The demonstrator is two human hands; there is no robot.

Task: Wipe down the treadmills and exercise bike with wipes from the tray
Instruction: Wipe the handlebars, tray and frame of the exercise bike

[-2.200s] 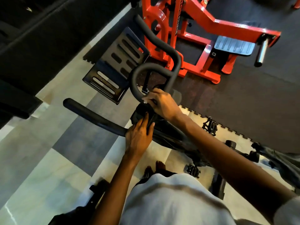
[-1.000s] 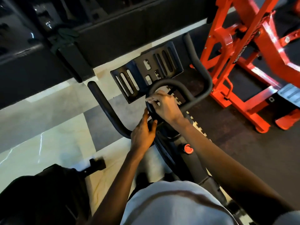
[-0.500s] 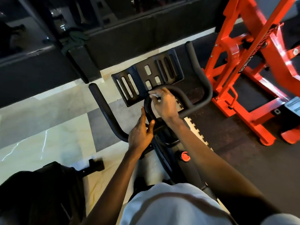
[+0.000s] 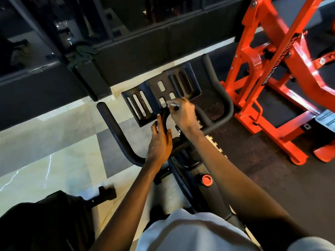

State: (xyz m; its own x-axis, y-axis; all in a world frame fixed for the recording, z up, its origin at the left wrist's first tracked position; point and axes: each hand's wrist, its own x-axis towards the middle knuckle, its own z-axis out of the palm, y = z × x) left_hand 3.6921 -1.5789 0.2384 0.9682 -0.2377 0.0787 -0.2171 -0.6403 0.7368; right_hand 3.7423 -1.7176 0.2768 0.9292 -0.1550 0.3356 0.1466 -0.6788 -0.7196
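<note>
- Two hands work at one exercise bike (image 4: 188, 160): the right hand (image 4: 183, 113) pinches one small white wipe (image 4: 171, 105) against the near edge of the slotted black console plate (image 4: 161, 93).
- The left hand (image 4: 159, 142) wraps loosely round the curved centre loop of the handlebar (image 4: 116, 131).
- One red knob (image 4: 207, 180) sits on the frame.
- One orange weight machine (image 4: 268, 73) stands right, on dark rubber matting (image 4: 272, 178).
- Pale marble floor (image 4: 45, 160) lies left, with a dark mirrored wall behind.
</note>
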